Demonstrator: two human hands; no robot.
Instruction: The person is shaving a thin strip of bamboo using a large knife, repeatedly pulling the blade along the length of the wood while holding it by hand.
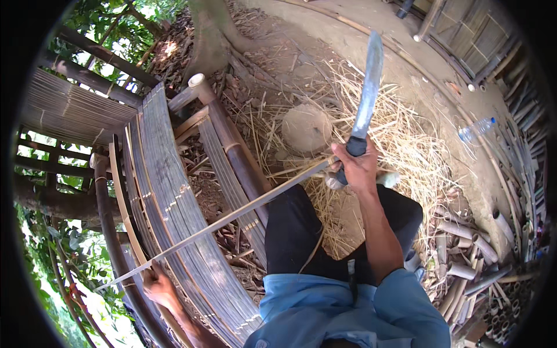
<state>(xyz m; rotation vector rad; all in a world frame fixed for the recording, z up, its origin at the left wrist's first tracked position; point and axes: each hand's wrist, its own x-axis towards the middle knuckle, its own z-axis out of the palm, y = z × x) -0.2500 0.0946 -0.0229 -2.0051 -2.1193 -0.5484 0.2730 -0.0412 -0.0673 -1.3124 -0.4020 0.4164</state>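
The person wears a light blue shirt (pixel 333 304), creased across the front, with a loose right sleeve (pixel 400 298) that ends near the elbow. Black legwear (pixel 293 226) covers the thighs and knees, and a narrow dark strap (pixel 353 281) shows at the shirt's hem. The left hand (pixel 159 285) and right hand (pixel 361 165) are bare, as are the forearms (pixel 380 232).

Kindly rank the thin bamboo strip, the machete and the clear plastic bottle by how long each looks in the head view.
Longest to shortest, as they look:
1. thin bamboo strip
2. machete
3. plastic bottle
The gaps are plain, though nearness may exaggerate them.
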